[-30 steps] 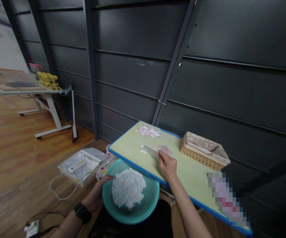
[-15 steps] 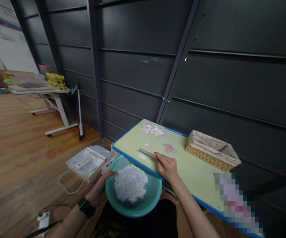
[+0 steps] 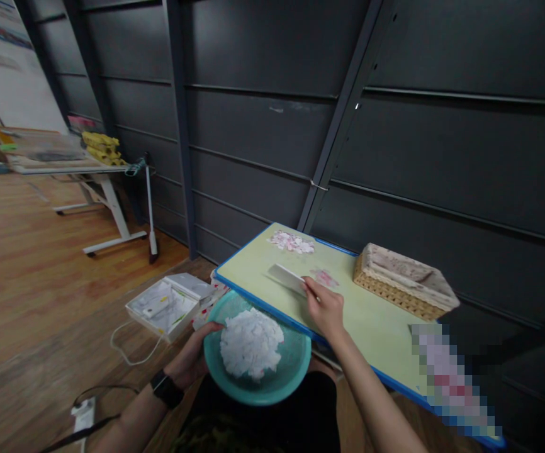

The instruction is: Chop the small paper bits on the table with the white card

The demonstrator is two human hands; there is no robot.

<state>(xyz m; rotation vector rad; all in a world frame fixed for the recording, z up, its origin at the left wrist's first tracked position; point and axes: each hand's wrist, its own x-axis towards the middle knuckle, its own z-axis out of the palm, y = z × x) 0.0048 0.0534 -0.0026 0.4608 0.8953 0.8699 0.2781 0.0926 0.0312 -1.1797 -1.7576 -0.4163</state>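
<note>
My left hand [image 3: 192, 360], with a dark watch on its wrist, grips the rim of a teal bowl [image 3: 292, 371] held just below the near edge of the table. The bowl carries a heap of white paper scraps [image 3: 250, 343]. My right hand [image 3: 325, 307] is closed on a flat white card [image 3: 286, 277] that lies low over the pale green table top [image 3: 371, 327] with its blue border. Two small heaps of pink and white scraps lie on the table: the far heap [image 3: 291, 241] near the back corner, the small pink heap [image 3: 324, 277] just beyond my right hand.
A lined wicker basket [image 3: 402, 279] stands on the table's right half, against a dark panelled wall. An open white box [image 3: 163, 306] with a cable lies on the wooden floor at the left. Farther left stands a white-legged table [image 3: 60, 165] with yellow items.
My right hand has drawn the white card towards the table's near edge and then lifted it back over the table. The loose scraps seen by the card are gone. The bowl stays under the edge.
</note>
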